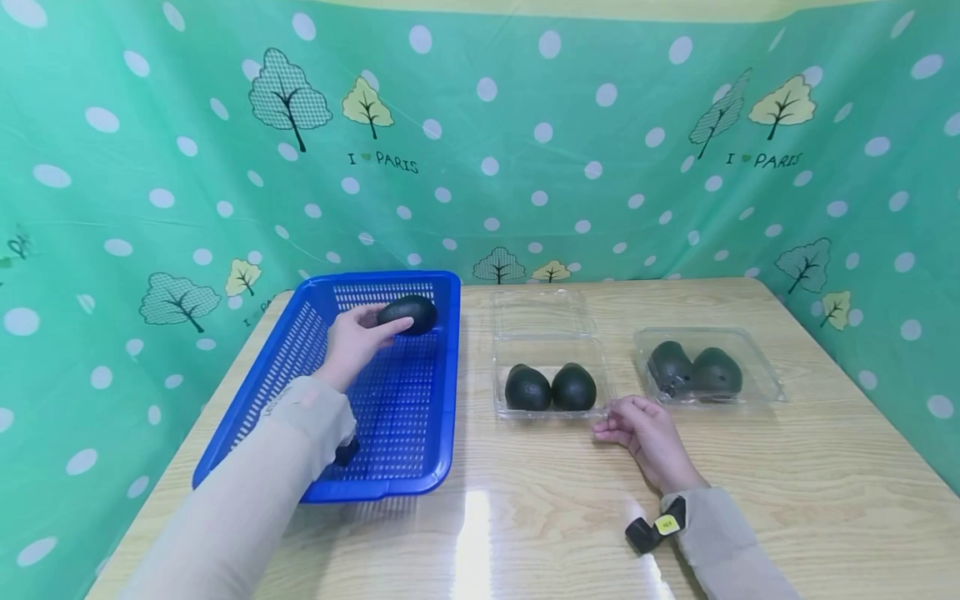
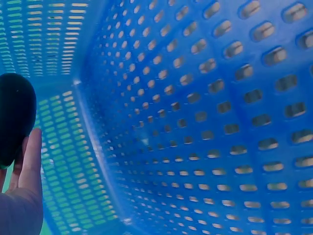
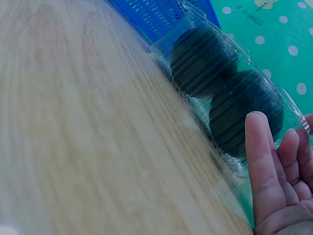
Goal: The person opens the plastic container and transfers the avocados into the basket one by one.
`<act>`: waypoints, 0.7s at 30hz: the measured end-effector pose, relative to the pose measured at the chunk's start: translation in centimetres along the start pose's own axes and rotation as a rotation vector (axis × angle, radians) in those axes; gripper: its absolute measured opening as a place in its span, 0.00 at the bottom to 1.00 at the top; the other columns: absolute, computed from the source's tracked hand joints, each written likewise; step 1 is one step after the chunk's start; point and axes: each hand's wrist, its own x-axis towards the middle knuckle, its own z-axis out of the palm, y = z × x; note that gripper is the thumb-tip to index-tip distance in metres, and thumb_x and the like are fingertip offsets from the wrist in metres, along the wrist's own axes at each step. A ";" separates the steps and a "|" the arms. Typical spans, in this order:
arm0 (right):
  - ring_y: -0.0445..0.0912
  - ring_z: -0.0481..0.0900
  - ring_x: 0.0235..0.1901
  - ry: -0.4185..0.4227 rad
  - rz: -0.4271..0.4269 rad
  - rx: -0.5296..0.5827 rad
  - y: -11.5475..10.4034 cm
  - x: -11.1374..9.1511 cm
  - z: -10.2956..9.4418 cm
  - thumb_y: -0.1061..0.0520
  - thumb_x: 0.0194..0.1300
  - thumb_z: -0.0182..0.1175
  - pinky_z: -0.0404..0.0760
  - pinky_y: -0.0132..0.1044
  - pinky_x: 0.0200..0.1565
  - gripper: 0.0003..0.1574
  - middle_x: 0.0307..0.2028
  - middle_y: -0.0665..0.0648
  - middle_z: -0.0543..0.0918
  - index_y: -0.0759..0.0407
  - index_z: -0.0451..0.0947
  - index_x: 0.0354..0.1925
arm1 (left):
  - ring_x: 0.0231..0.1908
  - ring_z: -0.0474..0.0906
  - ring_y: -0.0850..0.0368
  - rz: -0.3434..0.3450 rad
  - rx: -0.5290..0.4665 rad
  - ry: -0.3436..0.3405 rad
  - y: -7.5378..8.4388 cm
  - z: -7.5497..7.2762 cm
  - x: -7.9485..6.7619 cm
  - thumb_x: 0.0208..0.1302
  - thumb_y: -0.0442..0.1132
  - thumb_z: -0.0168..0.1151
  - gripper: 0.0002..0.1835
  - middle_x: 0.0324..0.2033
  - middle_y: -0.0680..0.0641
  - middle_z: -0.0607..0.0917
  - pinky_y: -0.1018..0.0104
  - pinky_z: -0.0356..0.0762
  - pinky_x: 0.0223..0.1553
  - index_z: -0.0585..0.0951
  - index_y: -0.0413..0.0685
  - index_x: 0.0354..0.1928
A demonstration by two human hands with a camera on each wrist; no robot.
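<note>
Avocado, dark green-black, egg-shaped and smooth-skinned (image 1: 418,315), sits in the left hand (image 1: 356,337), its long axis running roughly sideways. The thumb lies along its near side and the other fingers are partly hidden behind its left end, so the grip is closed around that end while the rounded right end sticks out past the thumb tip. Held this way, it is near the far right corner of a rectangular blue plastic basket with slotted walls (image 1: 454,350); whether it touches the wall I cannot tell. In the left wrist view it shows at the left edge, its upper part rising clear of the fingers.

The right hand (image 1: 648,437) is at the near right corner of an open clear plastic clamshell box (image 1: 551,348), fingers loosely bent, with no fruit in its grasp; whether the fingertips touch the rim I cannot tell. Inside that box two dark avocados (image 1: 528,388) rest side by side, and its clear lid (image 1: 542,314) is folded back on the far side. Further right, a second clear plastic box (image 1: 759,371) has two more dark avocados in it. Basket and boxes stand on a pale wood-grain table (image 1: 540,500).
</note>
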 end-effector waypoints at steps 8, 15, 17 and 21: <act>0.45 0.88 0.29 -0.002 0.002 -0.008 0.1 0.0 -0.1 0.64 0.72 0.51 0.88 0.39 0.39 0.18 0.23 0.51 0.81 0.57 0.76 0.24 | 0.56 0.81 0.42 -0.044 -0.019 -0.001 -0.5 0.4 0.0 0.59 0.51 0.72 0.40 0.63 0.37 0.77 0.55 0.82 0.53 0.69 0.41 0.69; 0.45 0.88 0.29 -0.003 0.006 -0.013 0.0 0.1 -0.1 0.64 0.72 0.51 0.88 0.39 0.40 0.17 0.23 0.51 0.81 0.57 0.77 0.26 | 0.54 0.83 0.41 -0.058 -0.007 -0.001 -0.7 0.8 0.2 0.59 0.51 0.72 0.40 0.63 0.35 0.77 0.55 0.83 0.52 0.69 0.39 0.68; 0.45 0.88 0.29 0.000 0.005 -0.012 0.0 0.1 -0.1 0.64 0.72 0.51 0.88 0.39 0.39 0.16 0.23 0.51 0.81 0.58 0.77 0.26 | 0.53 0.83 0.40 -0.071 -0.005 -0.004 -0.8 0.9 0.2 0.59 0.51 0.72 0.41 0.63 0.35 0.77 0.55 0.83 0.52 0.68 0.38 0.69; 0.45 0.88 0.29 0.006 0.005 -0.015 0.0 0.0 -0.1 0.64 0.72 0.52 0.88 0.39 0.39 0.16 0.22 0.51 0.81 0.58 0.77 0.26 | 0.52 0.83 0.40 -0.090 0.000 -0.005 -1.0 1.1 0.1 0.59 0.51 0.72 0.41 0.62 0.33 0.77 0.56 0.83 0.52 0.68 0.37 0.69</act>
